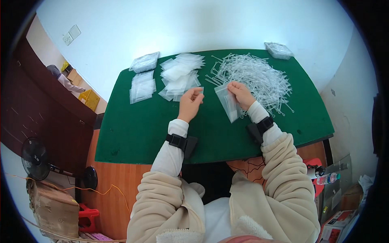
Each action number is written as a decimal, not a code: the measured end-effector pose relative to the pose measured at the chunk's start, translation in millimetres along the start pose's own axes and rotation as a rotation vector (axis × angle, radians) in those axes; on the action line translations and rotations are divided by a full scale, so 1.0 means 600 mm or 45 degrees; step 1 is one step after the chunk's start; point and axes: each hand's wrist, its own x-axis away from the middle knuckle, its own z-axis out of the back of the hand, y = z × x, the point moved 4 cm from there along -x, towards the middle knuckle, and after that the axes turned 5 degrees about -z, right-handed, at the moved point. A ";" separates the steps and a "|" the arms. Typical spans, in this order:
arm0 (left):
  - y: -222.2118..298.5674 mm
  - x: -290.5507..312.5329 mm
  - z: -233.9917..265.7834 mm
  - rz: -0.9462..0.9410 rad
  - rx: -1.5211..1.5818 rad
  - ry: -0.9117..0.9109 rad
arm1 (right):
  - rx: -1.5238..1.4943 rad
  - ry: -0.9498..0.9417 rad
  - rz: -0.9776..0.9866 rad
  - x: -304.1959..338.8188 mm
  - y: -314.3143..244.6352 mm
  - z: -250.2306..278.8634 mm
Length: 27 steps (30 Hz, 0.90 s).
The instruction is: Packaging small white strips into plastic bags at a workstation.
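My right hand (242, 95) pinches the top of a small clear zip bag (227, 102), which hangs tilted over the green table (170, 141). Pale slim pieces show inside the bag. My left hand (190, 104) is loosely curled with its fingers apart, and I see nothing held in it. It is nearest a spread heap of flat clear bags (178, 75). Behind and beside my right hand lies a large pile of thin clear plastic sticks with looped ends (259, 77).
Filled bags lie in a neat row (142, 86) at left, with a bundle (145, 61) behind it. Another clear bundle (279, 50) sits at the far right corner. A fan (35, 158) and a cardboard box (54, 208) are at lower left. A person's sleeve (71, 85) shows beyond the doorway.
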 end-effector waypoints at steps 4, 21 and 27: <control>0.044 0.018 -0.037 -0.217 -0.058 -0.149 | 0.095 -0.140 -0.010 0.006 0.013 -0.030; 0.008 0.005 -0.029 -0.043 0.074 -0.219 | -0.204 -0.133 -0.140 0.018 -0.006 -0.038; 0.006 0.004 -0.012 -0.043 -0.010 -0.078 | 0.210 -0.346 -0.130 0.030 -0.017 -0.056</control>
